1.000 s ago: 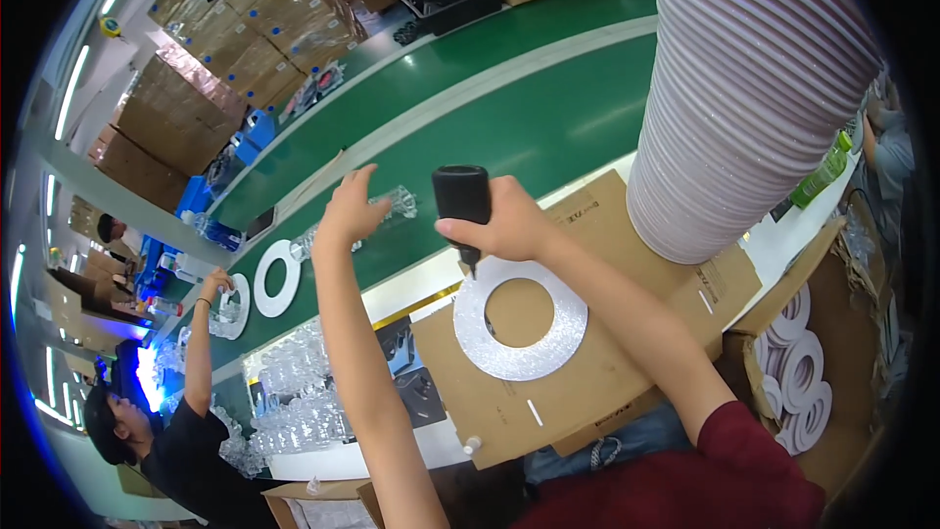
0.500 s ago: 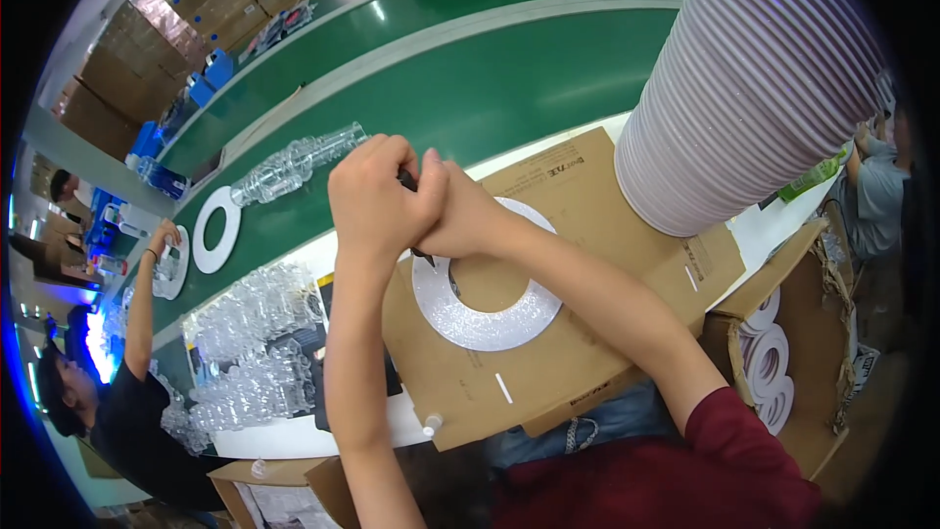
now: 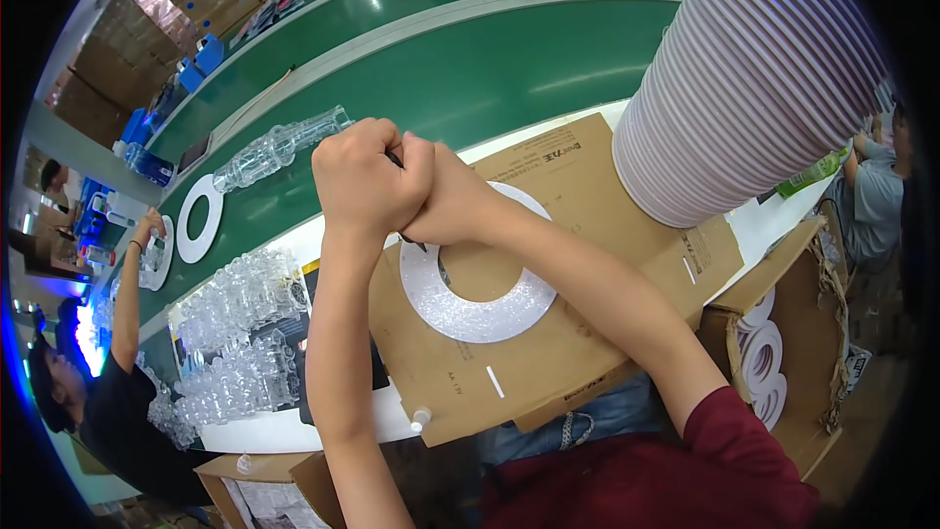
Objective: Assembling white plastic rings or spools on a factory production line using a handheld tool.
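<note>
Both my hands are closed together over the left upper edge of a glittery white ring (image 3: pixel 480 321), which lies flat on a brown cardboard sheet (image 3: pixel 578 353). My left hand (image 3: pixel 357 176) is a fist and my right hand (image 3: pixel 455 198) presses against it from the right. Between them shows a bit of a dark, thin pointed tool (image 3: pixel 395 159). Its lower end comes out under the fists and meets the ring near its rim. Most of the tool is hidden by the fingers, so its exact kind does not show.
A tall stack of white rings (image 3: pixel 734 88) leans at the right. Below it, an open carton (image 3: pixel 818 362) holds more rings. Clear plastic parts (image 3: pixel 235 372) lie at the left. On the green belt (image 3: pixel 470 69) rest another ring (image 3: pixel 200 220) and a clear piece. A co-worker (image 3: pixel 113 402) reaches in from the left.
The whole view has shifted slightly, so everything sits a little further left and higher. My hands keep the same clasp over the ring, and less of the tool's lower end shows.
</note>
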A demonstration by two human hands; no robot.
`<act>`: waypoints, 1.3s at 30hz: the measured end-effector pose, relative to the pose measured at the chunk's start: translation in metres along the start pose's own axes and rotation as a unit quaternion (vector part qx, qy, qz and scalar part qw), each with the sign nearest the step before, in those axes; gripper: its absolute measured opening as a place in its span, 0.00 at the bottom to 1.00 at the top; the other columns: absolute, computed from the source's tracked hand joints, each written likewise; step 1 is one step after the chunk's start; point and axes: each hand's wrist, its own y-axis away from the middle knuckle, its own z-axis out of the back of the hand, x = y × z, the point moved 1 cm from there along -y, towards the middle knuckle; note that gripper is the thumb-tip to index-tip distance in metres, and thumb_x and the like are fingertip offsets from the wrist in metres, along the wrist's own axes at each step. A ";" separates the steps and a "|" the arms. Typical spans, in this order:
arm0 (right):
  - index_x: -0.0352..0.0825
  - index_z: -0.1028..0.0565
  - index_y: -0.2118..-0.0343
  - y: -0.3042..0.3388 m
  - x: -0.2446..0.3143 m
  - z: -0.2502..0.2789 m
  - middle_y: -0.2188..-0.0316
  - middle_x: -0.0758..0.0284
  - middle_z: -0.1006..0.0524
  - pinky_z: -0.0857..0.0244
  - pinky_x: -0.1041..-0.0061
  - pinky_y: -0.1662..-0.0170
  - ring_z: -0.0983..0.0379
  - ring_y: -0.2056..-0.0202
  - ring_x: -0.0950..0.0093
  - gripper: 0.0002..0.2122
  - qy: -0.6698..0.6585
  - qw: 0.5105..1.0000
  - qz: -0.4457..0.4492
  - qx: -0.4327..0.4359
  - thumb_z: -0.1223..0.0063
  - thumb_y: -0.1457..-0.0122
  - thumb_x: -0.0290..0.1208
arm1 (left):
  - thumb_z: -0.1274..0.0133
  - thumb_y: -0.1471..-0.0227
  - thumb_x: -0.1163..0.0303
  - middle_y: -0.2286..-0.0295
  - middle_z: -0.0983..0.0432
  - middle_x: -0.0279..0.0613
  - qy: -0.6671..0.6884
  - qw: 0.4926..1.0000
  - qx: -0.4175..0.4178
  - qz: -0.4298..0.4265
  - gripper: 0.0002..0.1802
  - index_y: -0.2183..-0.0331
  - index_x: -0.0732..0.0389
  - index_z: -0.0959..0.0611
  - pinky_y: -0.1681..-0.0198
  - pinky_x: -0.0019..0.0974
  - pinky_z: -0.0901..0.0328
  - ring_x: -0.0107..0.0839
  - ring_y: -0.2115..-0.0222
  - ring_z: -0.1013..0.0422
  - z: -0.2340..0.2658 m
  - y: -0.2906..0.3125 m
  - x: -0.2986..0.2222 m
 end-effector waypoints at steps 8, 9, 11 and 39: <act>0.29 0.25 0.78 0.000 0.000 -0.002 0.80 0.57 0.21 0.30 0.69 0.70 0.21 0.73 0.63 0.05 0.000 0.999 0.043 -0.030 0.42 0.59 0.22 | 0.48 0.63 0.70 0.91 0.39 0.47 -0.001 1.000 -0.002 -0.004 0.14 0.90 0.65 0.31 0.84 0.38 0.44 0.40 0.91 0.42 -0.003 0.002 0.004; 0.29 0.25 0.78 0.000 -0.001 -0.002 0.80 0.58 0.21 0.30 0.70 0.70 0.21 0.73 0.63 0.05 0.005 0.999 0.044 -0.030 0.42 0.59 0.22 | 0.48 0.63 0.70 0.91 0.39 0.47 -0.002 1.000 -0.002 -0.007 0.14 0.90 0.65 0.31 0.84 0.38 0.44 0.40 0.91 0.42 -0.003 0.002 0.004; 0.29 0.25 0.78 0.000 -0.001 -0.002 0.80 0.58 0.21 0.30 0.70 0.71 0.21 0.74 0.63 0.04 0.003 0.998 0.046 -0.033 0.42 0.59 0.22 | 0.48 0.63 0.70 0.91 0.39 0.47 -0.005 1.000 -0.001 -0.007 0.14 0.90 0.65 0.31 0.84 0.38 0.44 0.40 0.91 0.42 -0.002 0.002 0.004; 0.29 0.25 0.68 0.006 0.007 -0.022 0.72 0.63 0.20 0.30 0.75 0.65 0.23 0.66 0.76 0.12 -0.125 0.986 0.062 -0.092 0.37 0.58 0.21 | 0.47 0.67 0.69 0.90 0.34 0.45 -0.055 0.995 0.058 -0.066 0.11 0.91 0.63 0.28 0.83 0.39 0.39 0.43 0.89 0.36 0.006 -0.001 0.006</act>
